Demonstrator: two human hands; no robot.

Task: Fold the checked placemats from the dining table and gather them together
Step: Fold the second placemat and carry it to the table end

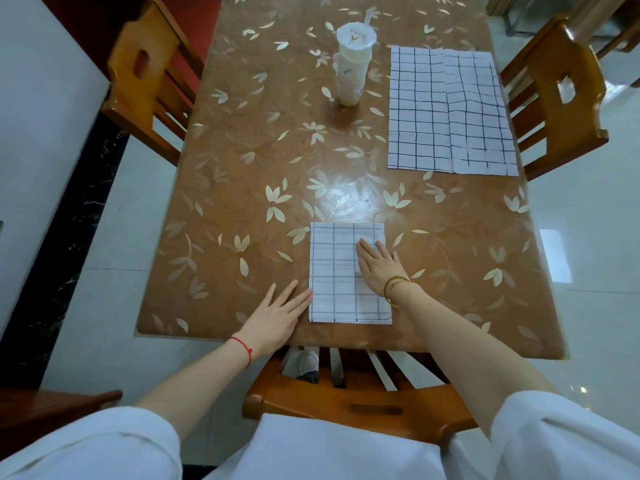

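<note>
A folded white placemat (337, 275) with dark checks lies near the table's front edge. My right hand (377, 265) rests flat on its right half, fingers spread. My left hand (277, 315) lies flat on the table (242, 188) just left of the mat, fingertips touching its left edge. A second checked placemat (446, 112) lies spread out flat at the far right of the table, with a crease down its middle.
A white plastic cup (352, 67) with a lid and straw stands at the far middle of the table. Wooden chairs stand at the left (149, 74), at the right (557, 91) and directly in front of me (346, 400).
</note>
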